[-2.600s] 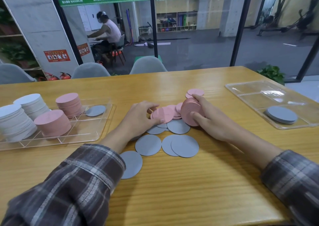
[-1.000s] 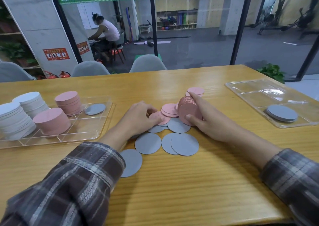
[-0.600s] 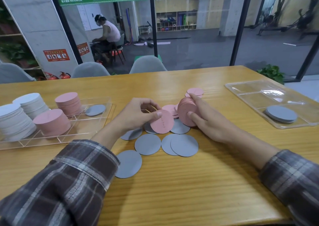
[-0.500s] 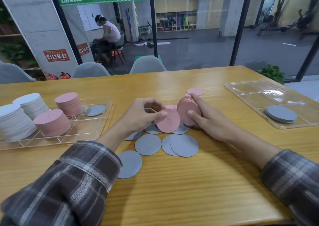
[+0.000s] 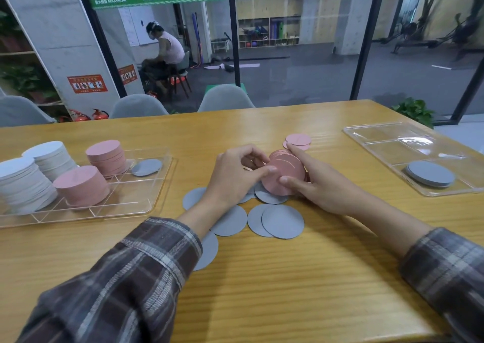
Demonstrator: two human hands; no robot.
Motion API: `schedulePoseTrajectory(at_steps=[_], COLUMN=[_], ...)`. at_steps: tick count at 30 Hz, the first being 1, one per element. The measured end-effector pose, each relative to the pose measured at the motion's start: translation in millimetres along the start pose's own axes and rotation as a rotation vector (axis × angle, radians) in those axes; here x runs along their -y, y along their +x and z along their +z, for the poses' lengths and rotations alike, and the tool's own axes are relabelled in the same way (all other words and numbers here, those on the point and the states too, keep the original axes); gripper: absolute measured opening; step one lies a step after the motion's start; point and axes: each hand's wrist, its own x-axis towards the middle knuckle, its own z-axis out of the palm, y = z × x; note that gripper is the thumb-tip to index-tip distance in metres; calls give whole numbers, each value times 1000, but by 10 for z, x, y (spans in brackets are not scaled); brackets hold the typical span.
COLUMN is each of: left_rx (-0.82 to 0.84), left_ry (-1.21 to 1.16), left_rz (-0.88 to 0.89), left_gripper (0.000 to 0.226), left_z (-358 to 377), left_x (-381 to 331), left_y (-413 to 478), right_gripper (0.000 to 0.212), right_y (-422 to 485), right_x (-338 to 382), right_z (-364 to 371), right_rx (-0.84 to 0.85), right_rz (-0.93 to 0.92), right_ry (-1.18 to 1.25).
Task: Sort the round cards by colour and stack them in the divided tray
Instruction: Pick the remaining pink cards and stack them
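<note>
My right hand (image 5: 318, 185) grips a bundle of pink round cards (image 5: 284, 172) standing on edge at the table's middle. My left hand (image 5: 235, 177) pinches the front pink card of that bundle against it with thumb and fingers. Several grey cards (image 5: 281, 221) lie loose on the wood under and in front of both hands. Two more pink cards (image 5: 298, 140) lie flat just behind the bundle. The divided tray on the left (image 5: 146, 206) holds two white stacks (image 5: 23, 183), two pink stacks (image 5: 82, 185) and one grey card (image 5: 146, 166).
A second clear tray (image 5: 379, 138) at the right holds a short grey stack (image 5: 430, 174). The wooden table (image 5: 288, 290) stretches toward me. Grey chairs (image 5: 225, 98) stand along the far edge before a glass wall; a person sits beyond it.
My left hand picked a pink card off the table, lifted it and brought it right onto the front of the bundle in my right hand. The loose pink cards beside the bundle are gone.
</note>
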Motion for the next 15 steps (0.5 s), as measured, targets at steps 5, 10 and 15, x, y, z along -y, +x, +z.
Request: schedulePoseTrajectory(at_steps=[5,10,15], left_rx=[15,215,393], left_ry=[-27,314,437], left_rz=[4,42,-39], left_gripper=[2,36,44], left_z=[-4,-32,-14], left_x=[38,178,225], left_y=[51,76,22], right_gripper=[70,70,70], right_y=[12,31,15], right_x=[-1,-100,-153], right_z=[7,-48,-99], right_rx=[-3,-34,-49], right_rz=[13,78,121], right_ry=[-26,-88,-146])
